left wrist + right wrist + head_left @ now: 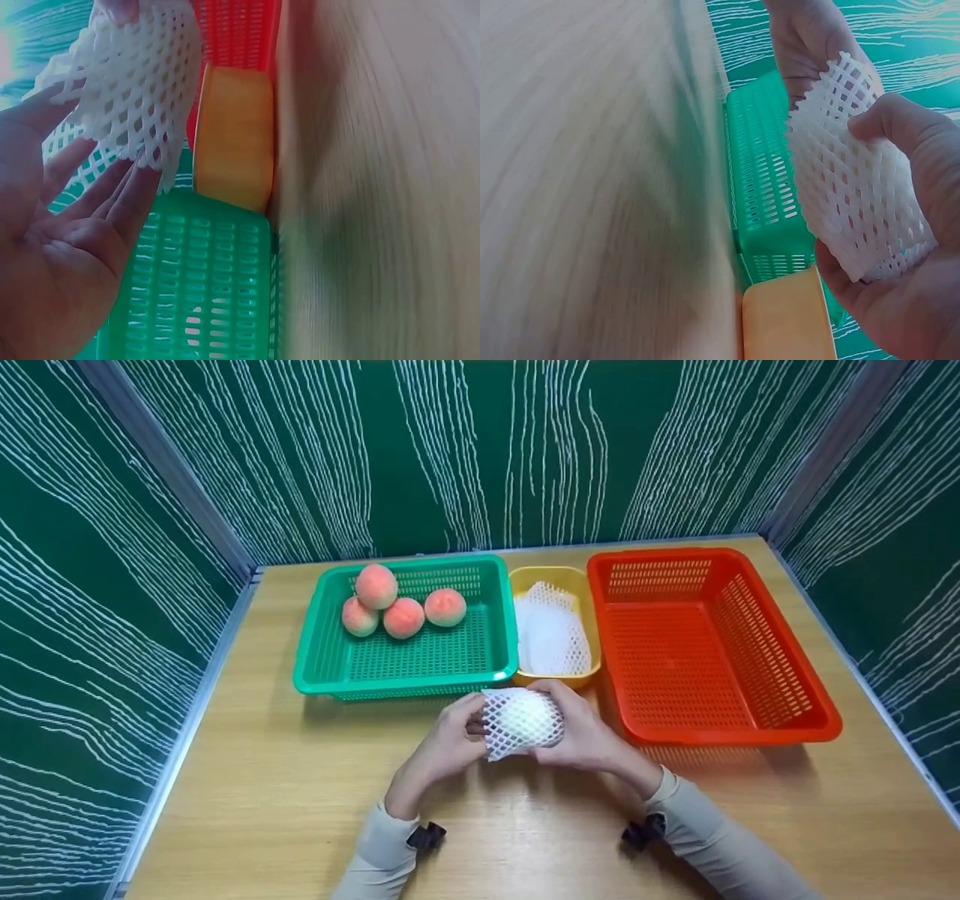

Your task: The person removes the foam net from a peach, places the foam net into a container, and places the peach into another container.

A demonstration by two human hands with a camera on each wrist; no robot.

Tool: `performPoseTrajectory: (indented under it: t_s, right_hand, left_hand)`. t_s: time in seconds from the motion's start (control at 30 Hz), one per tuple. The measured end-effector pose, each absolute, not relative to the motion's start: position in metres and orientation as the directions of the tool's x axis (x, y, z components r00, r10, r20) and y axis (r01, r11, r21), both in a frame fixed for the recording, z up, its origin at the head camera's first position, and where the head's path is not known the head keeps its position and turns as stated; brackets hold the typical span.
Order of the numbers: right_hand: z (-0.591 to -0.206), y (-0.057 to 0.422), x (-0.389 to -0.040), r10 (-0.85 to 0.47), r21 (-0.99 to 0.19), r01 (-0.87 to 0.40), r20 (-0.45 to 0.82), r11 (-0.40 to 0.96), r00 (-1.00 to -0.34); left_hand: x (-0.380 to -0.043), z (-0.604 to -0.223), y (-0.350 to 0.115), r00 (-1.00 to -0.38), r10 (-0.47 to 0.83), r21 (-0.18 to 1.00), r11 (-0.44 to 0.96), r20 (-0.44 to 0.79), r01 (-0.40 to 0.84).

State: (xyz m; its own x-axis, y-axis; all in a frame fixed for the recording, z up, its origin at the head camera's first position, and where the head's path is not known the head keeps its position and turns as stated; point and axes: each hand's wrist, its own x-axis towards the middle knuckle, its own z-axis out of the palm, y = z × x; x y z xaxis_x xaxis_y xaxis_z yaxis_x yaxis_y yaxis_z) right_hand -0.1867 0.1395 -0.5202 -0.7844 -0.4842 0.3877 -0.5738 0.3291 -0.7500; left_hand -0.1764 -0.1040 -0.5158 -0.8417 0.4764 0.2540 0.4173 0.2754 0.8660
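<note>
A white foam fruit net is between my hands, above the table in front of the baskets. A pale rounded bulge shows through its mesh in the head view. My right hand grips the net from the right, its thumb lying across the mesh and fingers curled beneath. My left hand holds the net's left end, with its fingertips at the mesh edge in the left wrist view. Several pink peaches sit in the green basket, one stacked on others. More white foam nets fill the yellow bin.
An empty red basket stands right of the yellow bin. All three containers stand side by side along the back of the wooden table. Green panels with white wavy lines enclose the back and sides.
</note>
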Motion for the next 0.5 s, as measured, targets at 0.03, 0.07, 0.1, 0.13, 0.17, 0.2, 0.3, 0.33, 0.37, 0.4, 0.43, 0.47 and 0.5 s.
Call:
performPoseTrajectory:
  t_s: [0.03, 0.07, 0.1, 0.13, 0.17, 0.2, 0.3, 0.33, 0.37, 0.4, 0.43, 0.47, 0.5]
  right_hand:
    - [-0.5197, 0.1391, -0.1871, -0.487, -0.742, -0.583, 0.396, 0.33, -0.779]
    - [-0.5193, 0.1388, -0.1875, -0.49, -0.737, -0.59, 0.401, 0.329, -0.774]
    - [-0.5191, 0.1385, -0.1877, -0.495, -0.734, -0.595, 0.402, 0.329, -0.77]
    - [-0.5191, 0.1382, -0.1879, -0.5, -0.732, -0.597, 0.402, 0.328, -0.767]
    - [-0.5192, 0.138, -0.188, -0.508, -0.731, -0.6, 0.401, 0.324, -0.763]
    - [-0.5197, 0.138, -0.1878, -0.518, -0.733, -0.602, 0.398, 0.317, -0.757]
    - [-0.5211, 0.1379, -0.1863, -0.553, -0.744, -0.599, 0.378, 0.296, -0.743]
    - [-0.5218, 0.138, -0.186, -0.561, -0.746, -0.599, 0.374, 0.292, -0.739]
    - [-0.5222, 0.138, -0.1857, -0.568, -0.747, -0.599, 0.369, 0.289, -0.735]
    - [-0.5224, 0.1381, -0.1854, -0.574, -0.747, -0.598, 0.365, 0.289, -0.733]
    - [-0.5226, 0.1379, -0.1854, -0.58, -0.746, -0.6, 0.362, 0.289, -0.73]
    - [-0.5228, 0.1375, -0.1857, -0.586, -0.741, -0.605, 0.362, 0.29, -0.725]
    - [-0.5225, 0.137, -0.1857, -0.592, -0.739, -0.609, 0.362, 0.289, -0.72]
  left_hand:
    - [-0.1763, -0.5154, -0.1031, -0.838, 0.479, 0.867, 0.265, 0.261, 0.422]
    - [-0.1761, -0.5152, -0.1023, -0.835, 0.48, 0.868, 0.256, 0.268, 0.426]
    - [-0.1759, -0.515, -0.1016, -0.834, 0.48, 0.87, 0.25, 0.271, 0.426]
    - [-0.1758, -0.5153, -0.1011, -0.835, 0.479, 0.872, 0.245, 0.271, 0.423]
    - [-0.1755, -0.5156, -0.101, -0.84, 0.475, 0.873, 0.253, 0.263, 0.417]
    - [-0.175, -0.5161, -0.101, -0.845, 0.474, 0.879, 0.255, 0.249, 0.402]
    - [-0.1731, -0.5187, -0.1022, -0.866, 0.467, 0.896, 0.287, 0.177, 0.338]
    - [-0.1725, -0.5195, -0.1026, -0.872, 0.464, 0.899, 0.301, 0.154, 0.319]
    - [-0.1721, -0.5203, -0.103, -0.877, 0.462, 0.9, 0.313, 0.134, 0.302]
    - [-0.1721, -0.5212, -0.1031, -0.881, 0.459, 0.903, 0.32, 0.116, 0.286]
    - [-0.1722, -0.522, -0.1031, -0.885, 0.455, 0.902, 0.333, 0.103, 0.276]
    - [-0.1722, -0.5224, -0.1028, -0.886, 0.454, 0.904, 0.335, 0.091, 0.265]
    - [-0.1724, -0.5231, -0.1025, -0.888, 0.452, 0.905, 0.339, 0.082, 0.256]
